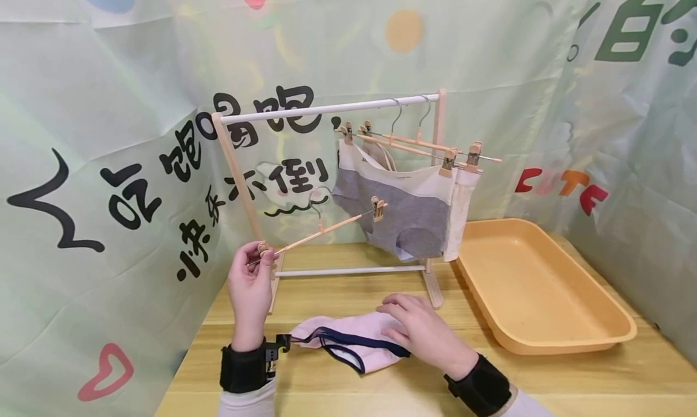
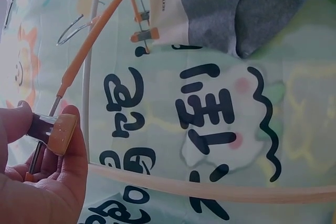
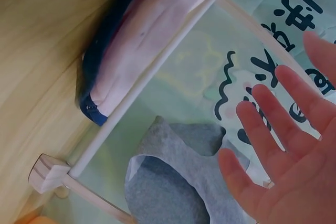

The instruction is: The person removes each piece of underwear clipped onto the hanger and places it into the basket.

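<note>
My left hand (image 1: 251, 287) pinches the clip (image 2: 62, 134) at the near end of a wooden clip hanger (image 1: 321, 230), held out in front of the rack. Its other clip (image 1: 377, 209) carries nothing. Over the right end of a pair of pink underpants with navy trim (image 1: 376, 326), spread on the table, is my right hand (image 1: 422, 329). Its fingers look straight and spread in the right wrist view, with nothing between them. Grey and white underpants (image 1: 392, 202) hang by clips from a second hanger on the rack.
The small drying rack (image 1: 348, 272) stands on the wooden table (image 1: 332, 402), its white top rail (image 1: 327, 109) holding two hangers at the right. A white garment (image 1: 460, 214) hangs behind the grey pair. An orange tray (image 1: 544, 338) lies at the right, and a printed cloth backdrop (image 1: 479, 42) encloses the table.
</note>
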{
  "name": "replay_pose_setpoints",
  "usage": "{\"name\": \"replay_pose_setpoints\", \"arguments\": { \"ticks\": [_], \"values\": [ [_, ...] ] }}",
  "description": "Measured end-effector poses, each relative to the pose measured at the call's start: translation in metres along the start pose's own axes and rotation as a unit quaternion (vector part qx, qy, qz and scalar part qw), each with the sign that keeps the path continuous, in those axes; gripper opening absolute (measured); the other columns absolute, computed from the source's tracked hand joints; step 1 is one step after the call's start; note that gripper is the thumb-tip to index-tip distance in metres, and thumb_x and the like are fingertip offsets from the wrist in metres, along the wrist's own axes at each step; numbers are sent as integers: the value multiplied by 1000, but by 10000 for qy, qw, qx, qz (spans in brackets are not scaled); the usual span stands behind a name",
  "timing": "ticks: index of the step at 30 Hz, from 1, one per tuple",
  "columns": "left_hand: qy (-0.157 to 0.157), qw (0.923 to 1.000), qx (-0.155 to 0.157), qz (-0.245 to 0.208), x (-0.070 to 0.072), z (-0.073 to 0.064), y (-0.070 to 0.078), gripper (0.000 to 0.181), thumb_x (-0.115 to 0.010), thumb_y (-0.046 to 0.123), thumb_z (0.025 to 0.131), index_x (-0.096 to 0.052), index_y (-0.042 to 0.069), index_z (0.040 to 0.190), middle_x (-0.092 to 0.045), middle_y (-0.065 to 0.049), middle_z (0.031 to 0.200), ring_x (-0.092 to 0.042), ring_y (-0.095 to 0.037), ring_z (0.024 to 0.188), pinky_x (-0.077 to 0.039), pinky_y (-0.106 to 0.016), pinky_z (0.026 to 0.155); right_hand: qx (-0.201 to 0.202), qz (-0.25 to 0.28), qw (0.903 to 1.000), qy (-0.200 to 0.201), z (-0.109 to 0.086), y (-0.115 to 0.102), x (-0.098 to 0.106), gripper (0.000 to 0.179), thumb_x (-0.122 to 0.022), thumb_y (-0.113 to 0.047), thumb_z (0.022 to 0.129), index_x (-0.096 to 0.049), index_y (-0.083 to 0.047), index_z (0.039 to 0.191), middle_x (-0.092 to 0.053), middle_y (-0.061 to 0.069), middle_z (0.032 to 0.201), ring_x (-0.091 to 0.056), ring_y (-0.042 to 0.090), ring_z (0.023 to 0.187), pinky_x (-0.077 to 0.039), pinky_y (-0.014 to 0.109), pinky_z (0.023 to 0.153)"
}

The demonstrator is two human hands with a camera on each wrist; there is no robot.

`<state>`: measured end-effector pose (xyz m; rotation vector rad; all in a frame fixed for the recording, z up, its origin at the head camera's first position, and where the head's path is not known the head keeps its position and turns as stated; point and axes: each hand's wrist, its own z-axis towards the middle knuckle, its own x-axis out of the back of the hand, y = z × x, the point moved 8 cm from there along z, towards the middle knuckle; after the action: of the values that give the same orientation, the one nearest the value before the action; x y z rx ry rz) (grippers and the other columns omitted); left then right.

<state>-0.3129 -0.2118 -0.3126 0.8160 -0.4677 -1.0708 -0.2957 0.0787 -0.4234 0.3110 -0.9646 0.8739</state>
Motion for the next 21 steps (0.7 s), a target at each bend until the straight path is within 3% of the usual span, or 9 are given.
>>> {"name": "replay_pose_setpoints", "arguments": {
  "ticks": [3,8,21],
  "values": [
    [-2,10000,9,-33,0,0,0,33,-63,14,90,-55,-10,111,-61,-11,97,-63,-17,84,-53,-12,74,12,-32,10000,-71,0,0,-2,38,-61,-41,90,-62,-17,119,-60,4,118,-54,19,109,-46,52,89],
    [64,10000,30,-10,3,1,0,32,-62,13,90,-55,-10,111,-61,-9,96,-64,-18,83,-53,-12,74,-32,68,9998,-207,-1,-1,-9,44,-68,-39,85,-60,-17,123,-59,4,122,-52,19,113,-45,52,92],
    [85,9999,91,-8,3,2,2,31,-63,14,90,-56,-9,110,-62,-12,96,-64,-15,84,-53,-13,74,350,183,9979,-519,1,-13,-16,59,-68,-42,83,-51,-19,134,-53,8,135,-46,23,123,-42,57,96]
  ]
}}
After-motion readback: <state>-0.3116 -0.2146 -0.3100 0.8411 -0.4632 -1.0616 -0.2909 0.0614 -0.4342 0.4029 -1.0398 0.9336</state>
